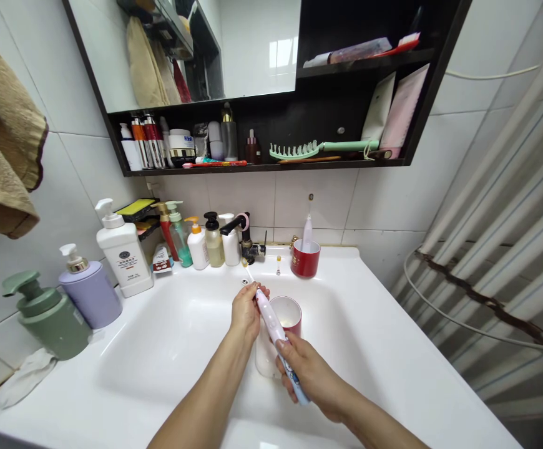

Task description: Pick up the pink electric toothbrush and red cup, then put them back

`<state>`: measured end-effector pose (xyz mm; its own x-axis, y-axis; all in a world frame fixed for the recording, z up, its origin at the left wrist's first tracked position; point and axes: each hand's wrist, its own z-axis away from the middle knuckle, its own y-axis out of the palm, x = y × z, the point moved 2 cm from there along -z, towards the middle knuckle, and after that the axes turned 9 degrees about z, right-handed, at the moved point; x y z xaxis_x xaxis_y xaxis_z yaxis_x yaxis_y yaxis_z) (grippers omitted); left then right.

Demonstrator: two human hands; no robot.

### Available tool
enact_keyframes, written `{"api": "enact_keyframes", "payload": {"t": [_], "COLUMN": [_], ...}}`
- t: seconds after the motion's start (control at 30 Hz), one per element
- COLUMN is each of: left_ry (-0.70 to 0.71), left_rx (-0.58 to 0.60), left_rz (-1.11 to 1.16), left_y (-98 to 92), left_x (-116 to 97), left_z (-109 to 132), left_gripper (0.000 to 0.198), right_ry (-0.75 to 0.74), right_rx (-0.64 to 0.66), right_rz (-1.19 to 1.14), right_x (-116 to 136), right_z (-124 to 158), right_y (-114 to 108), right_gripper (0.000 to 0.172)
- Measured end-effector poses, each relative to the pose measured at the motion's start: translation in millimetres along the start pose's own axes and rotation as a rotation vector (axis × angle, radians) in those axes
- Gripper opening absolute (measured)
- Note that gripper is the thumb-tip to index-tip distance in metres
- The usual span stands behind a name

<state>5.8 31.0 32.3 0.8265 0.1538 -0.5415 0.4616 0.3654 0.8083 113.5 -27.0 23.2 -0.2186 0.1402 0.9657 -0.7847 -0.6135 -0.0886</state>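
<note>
Over the white sink (159, 349) I hold a pale pink and blue electric toothbrush (270, 318), tilted with its brush head toward the faucet. My right hand (306, 368) is wrapped round the lower handle. Near the top of the handle, by the neck, my left hand (247, 310) has its fingers closed on it. Below and behind the toothbrush a red cup (294, 325) with a pale inside stands in the basin. A whitish translucent tray-like thing (266, 362) lies under it, partly hidden by my hands.
Behind the basin is a black faucet (248, 246). At its right a red cup (306, 262) holds another electric toothbrush (308, 232). Pump bottles (126, 262) line the left and back rim. A dark shelf cabinet (253, 167) hangs above; a white curtain (510, 249) is at right.
</note>
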Motion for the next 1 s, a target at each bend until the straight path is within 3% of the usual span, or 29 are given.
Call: {"api": "enact_keyframes", "payload": {"t": [0.27,0.4,0.57,0.73,1.0], "left_ry": [-0.01,0.005,0.018,0.006,0.078], "left_rx": [-0.018,-0.035,-0.052,-0.045,-0.106], "left_rz": [0.013,0.015,0.015,0.016,-0.022], "left_y": [0.0,-0.6,-2.3,-1.8,-8.5], "left_x": [-0.3,0.3,0.3,1.7,-13.2], "left_z": [-0.6,-1.6,-2.5,-3.1,-11.7], "left_gripper": [0.003,0.002,0.002,0.003,0.012], "right_ry": [-0.013,-0.06,0.016,-0.036,0.028], "right_rx": [-0.014,-0.109,0.003,-0.076,-0.035], "right_rz": [0.073,0.231,0.08,0.199,0.177], "right_x": [-2.6,-5.1,-3.4,-1.3,-4.2], "right_z": [-0.1,-2.6,-1.4,-0.6,4.6], "right_y": [-2.2,-4.2,-2.8,-5.4,-2.7], "right_gripper": [0.027,0.026,0.026,0.026,0.025]}}
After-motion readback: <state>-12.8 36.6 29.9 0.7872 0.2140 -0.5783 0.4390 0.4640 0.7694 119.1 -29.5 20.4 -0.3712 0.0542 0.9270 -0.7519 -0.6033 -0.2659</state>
